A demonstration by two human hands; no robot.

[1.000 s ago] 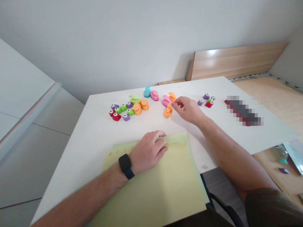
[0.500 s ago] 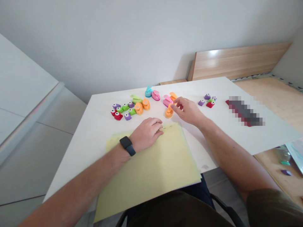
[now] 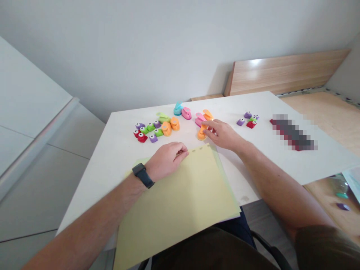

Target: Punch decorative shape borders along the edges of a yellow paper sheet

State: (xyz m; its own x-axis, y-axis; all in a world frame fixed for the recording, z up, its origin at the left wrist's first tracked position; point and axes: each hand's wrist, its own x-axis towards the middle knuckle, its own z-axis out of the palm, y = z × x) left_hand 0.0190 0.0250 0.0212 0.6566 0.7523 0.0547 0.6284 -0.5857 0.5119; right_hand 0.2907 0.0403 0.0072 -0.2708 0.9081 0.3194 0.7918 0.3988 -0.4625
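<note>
Pinches the upper edge of a large yellow sheet (image 3: 180, 202) between thumb and fingers of the left hand (image 3: 167, 159), with a dark watch (image 3: 143, 175) on that wrist. Has the sheet lying partly on the white worktop (image 3: 104, 168), its lower part reaching past the near edge. Rests the right hand (image 3: 225, 135), fingers bent, at the near orange punch (image 3: 201, 135), on the worktop just beyond the sheet's upper right corner. Cannot tell whether the fingertips clasp that punch or only touch it. Has a pink punch (image 3: 200, 120) just behind, and farther left a cluster of small red, green and purple punches (image 3: 142, 138) beside larger ones.
</note>
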